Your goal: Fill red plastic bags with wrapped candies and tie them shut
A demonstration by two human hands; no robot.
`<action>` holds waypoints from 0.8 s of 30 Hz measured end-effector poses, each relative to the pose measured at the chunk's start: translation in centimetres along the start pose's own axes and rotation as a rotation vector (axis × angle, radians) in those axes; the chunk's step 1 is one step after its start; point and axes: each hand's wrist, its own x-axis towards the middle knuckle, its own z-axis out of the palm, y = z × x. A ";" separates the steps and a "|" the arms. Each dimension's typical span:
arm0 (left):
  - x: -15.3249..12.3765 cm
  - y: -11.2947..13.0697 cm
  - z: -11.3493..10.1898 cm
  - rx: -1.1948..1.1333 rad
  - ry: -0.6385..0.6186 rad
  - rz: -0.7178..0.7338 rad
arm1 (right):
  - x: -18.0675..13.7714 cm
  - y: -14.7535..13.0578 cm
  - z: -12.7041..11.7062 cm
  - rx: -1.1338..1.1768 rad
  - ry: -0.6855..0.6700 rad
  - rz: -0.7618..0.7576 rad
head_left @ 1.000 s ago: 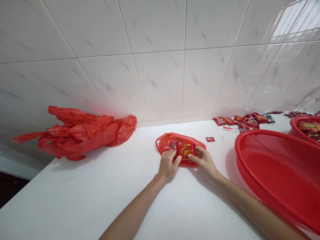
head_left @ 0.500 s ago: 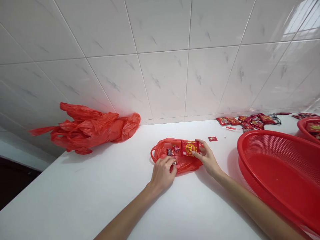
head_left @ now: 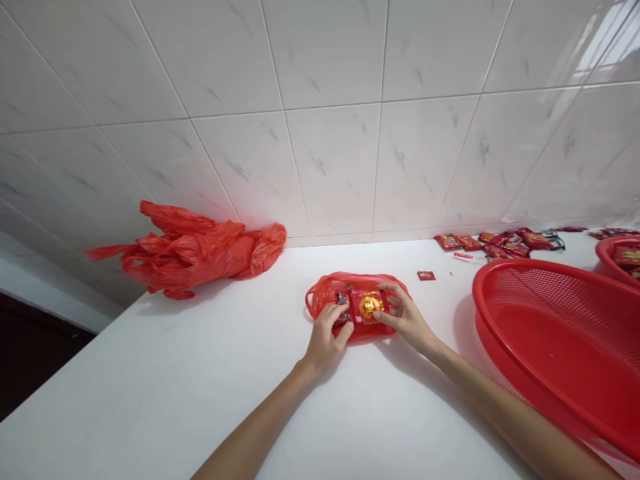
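Note:
A small red plastic bag (head_left: pixel 327 288) lies flat on the white counter (head_left: pixel 200 387) near the tiled wall. On it rests a red packet with a gold emblem (head_left: pixel 369 307), with small dark wrapped candies (head_left: pixel 343 299) at its left. My left hand (head_left: pixel 326 336) pinches the packet's left edge next to the candies. The packet's right edge is gripped by my right hand (head_left: pixel 406 319), thumb below and fingers on top.
A pile of crumpled red plastic bags (head_left: pixel 195 250) lies at the back left against the wall. A large red mesh basket (head_left: pixel 560 333) stands at the right, a second red basket (head_left: pixel 620 257) behind it. Several red packets (head_left: pixel 500 243) are scattered along the wall; one small packet (head_left: pixel 427 275) lies alone.
My right hand has brought the gold-emblem packet back left over the bag, and my left hand has moved up to its left edge. The camera view has shifted slightly.

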 end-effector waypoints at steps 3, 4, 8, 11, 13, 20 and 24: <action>-0.1 0.5 0.5 -0.177 0.022 -0.103 | -0.2 0.3 0.2 0.033 -0.005 -0.019; -0.1 0.5 0.7 -0.220 0.029 -0.126 | -0.2 0.5 0.2 0.034 -0.007 -0.022; 0.0 -0.4 1.3 -0.300 0.068 -0.176 | -0.1 2.3 0.4 -0.001 0.006 -0.043; 0.1 -1.2 1.5 -0.303 0.107 -0.194 | 0.0 3.5 0.5 0.014 0.016 -0.052; 0.1 -1.4 1.4 -0.310 0.116 -0.192 | 0.1 3.8 0.4 0.041 0.010 -0.046; 0.0 -1.3 1.3 -0.319 0.121 -0.152 | -0.2 3.6 0.5 0.023 0.000 -0.055; -0.1 -1.3 1.2 -0.245 0.103 -0.125 | -0.4 3.8 0.7 0.055 0.058 -0.078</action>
